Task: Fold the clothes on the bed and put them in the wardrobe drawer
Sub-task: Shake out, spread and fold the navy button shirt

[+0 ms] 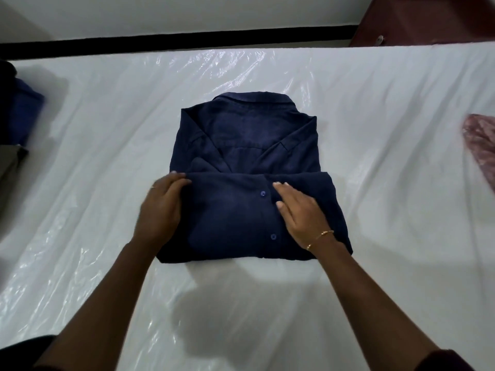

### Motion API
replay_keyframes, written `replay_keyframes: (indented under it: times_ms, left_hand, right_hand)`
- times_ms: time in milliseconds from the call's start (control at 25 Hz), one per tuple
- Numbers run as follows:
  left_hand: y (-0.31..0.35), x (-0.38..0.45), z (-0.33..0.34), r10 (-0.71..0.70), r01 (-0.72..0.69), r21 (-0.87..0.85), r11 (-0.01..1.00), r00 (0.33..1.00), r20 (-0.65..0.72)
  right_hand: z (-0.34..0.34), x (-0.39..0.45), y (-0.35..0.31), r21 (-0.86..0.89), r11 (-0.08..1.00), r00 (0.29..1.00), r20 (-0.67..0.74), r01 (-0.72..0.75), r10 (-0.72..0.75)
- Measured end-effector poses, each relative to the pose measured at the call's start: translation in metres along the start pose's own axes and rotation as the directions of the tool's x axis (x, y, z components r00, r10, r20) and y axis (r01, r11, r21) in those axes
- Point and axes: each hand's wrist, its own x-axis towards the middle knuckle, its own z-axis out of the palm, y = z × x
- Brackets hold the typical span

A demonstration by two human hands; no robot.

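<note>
A bed [375, 183] covered in clear, crinkled plastic sheeting fills most of the view, with a black strip and a pale wall along its far edge. In the middle of the bed lies a navy shirt [249, 145], collar at the far end, sleeves folded in across its back, and its lower part doubled up toward the collar so two buttons face upward. At the left edge of the bed sits a stack of folded clothes [18, 111], blue on top with something grey beneath. At the right edge a pinkish-red garment [479, 140] shows only in part and is blurred. A dark red piece of furniture [428, 20] stands beyond the bed's far right corner. The left hand [160, 207] holds the left end of the shirt's folded edge, fingers curled over the cloth; a ring is on one finger. The right hand [300, 210] lies flat on the folded part beside the button line, fingers straight and together, gripping nothing, a thin gold bracelet [320, 238] at the wrist
</note>
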Motion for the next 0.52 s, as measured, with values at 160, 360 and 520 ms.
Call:
replay_keyframes:
  times_ms: [160, 360, 520]
  left_hand:
    - [-0.040, -0.018, -0.023, 0.283, -0.296, 0.160, 0.942, 0.954, 0.103]
    - [-0.042, -0.018, -0.019, 0.306, -0.344, 0.116, 0.932, 0.917, 0.258]
    - [-0.049, -0.009, -0.022, 0.392, -0.437, 0.066, 0.897, 0.857, 0.334]
  right_hand:
    - [-0.014, -0.031, 0.075, -0.220, 0.969, 0.967, -0.203, 0.110, -0.156]
    - [-0.018, -0.034, 0.099, -0.265, 0.951, 0.987, 0.008, 0.158, -0.162]
    - [-0.031, -0.026, 0.100, -0.307, 0.913, 0.963, 0.094, 0.269, -0.252]
